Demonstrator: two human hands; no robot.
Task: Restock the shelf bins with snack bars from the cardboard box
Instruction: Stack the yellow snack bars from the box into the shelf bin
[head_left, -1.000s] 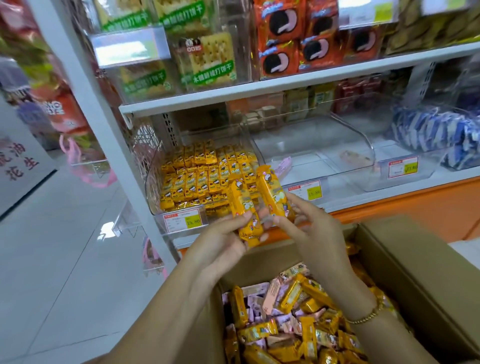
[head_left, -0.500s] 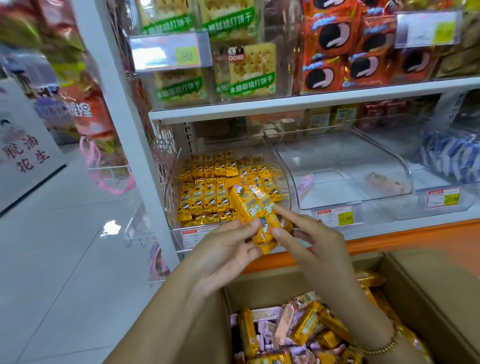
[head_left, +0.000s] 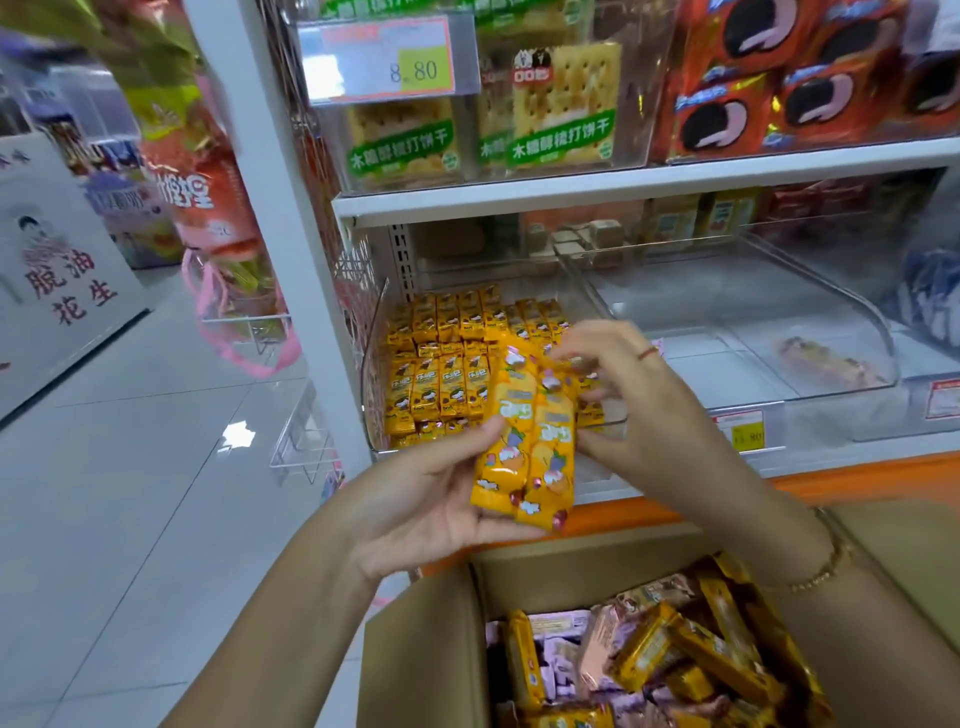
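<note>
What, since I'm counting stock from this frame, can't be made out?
Head view only:
Count of the held snack bars: unclear; they overlap, and the left hand and right hand gripping them cover parts.
The cardboard box: cut off by the bottom edge, so its fill is unknown.
The lone packet in the clear bin: blurred behind the plastic wall.
The price tag: small, partly behind the right wrist.

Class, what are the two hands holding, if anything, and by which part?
Yellow snack bars: the left hand grips their lower half, the right hand pinches their upper ends.
</note>
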